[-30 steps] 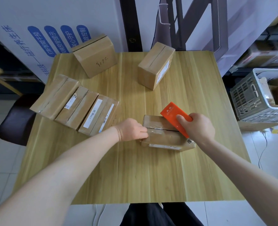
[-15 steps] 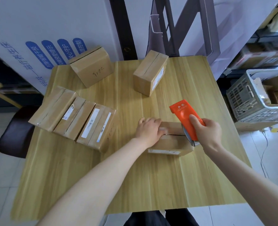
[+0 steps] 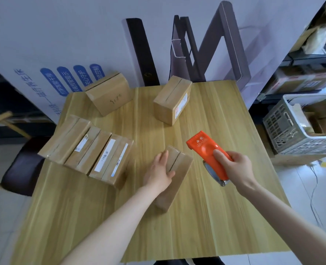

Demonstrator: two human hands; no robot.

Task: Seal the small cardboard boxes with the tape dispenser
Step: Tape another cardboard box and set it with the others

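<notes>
box (image 3: 182, 165) mid-frame, long axis running upper right to lower left, seam along it | we lay our left hand (image 3: 161, 172) flat on top, fingers straight | our right hand (image 3: 234, 167) grips the dispenser (image 3: 208, 152) just right of the box, clear of it | wooden surface (image 3: 196, 217); other boxes (image 3: 101, 150) upper left; crate (image 3: 292, 138) at right edge

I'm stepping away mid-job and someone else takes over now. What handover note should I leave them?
Left hand lies flat, fingers straight, on the nearest small box.
Right hand grips the orange tape dispenser, held clear of that box on its right.
Done, it seems: the three boxes in a row at left; glossy tape shows on the held box.
Left: the two back boxes, whose seams look untaped.
</notes>
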